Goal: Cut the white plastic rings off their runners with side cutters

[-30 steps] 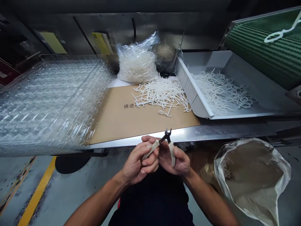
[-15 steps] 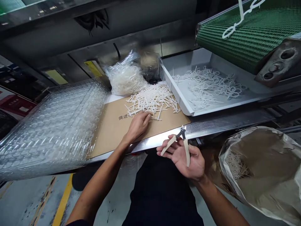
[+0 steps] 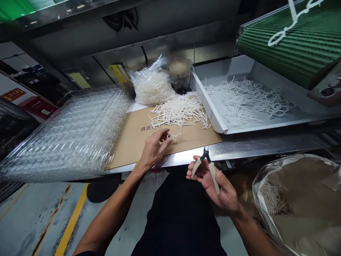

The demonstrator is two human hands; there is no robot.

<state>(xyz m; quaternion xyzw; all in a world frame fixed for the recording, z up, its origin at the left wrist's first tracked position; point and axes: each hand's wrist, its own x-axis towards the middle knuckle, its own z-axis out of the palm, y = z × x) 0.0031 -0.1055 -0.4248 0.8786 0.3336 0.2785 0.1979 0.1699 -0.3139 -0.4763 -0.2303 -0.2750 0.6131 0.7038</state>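
Note:
My left hand point(image 3: 154, 147) is over the cardboard sheet point(image 3: 128, 142), thumb and fingers pinched on a small white plastic piece point(image 3: 174, 135) with curled ends. Just beyond it spreads a pile of thin white plastic sticks point(image 3: 181, 110). Near the table's front edge, my right hand point(image 3: 217, 185) is palm up with a pair of nippers point(image 3: 211, 170) lying in it. The beige handles are spread between fingers and thumb, and the dark jaws stand apart, pointing away from me.
A grey tray point(image 3: 215, 117) at the right holds white ringed plastic parts, below a green conveyor belt point(image 3: 287, 53). Behind the pile sits a filled clear bag point(image 3: 153, 85). Clear plastic trays point(image 3: 80, 131) are stacked at left. A lined bin point(image 3: 306, 199) stands at lower right.
My left hand has drawn back from the pile's edge with a white piece now showing at its fingertips. The right hand has tilted and its fingers have curled more round the nippers.

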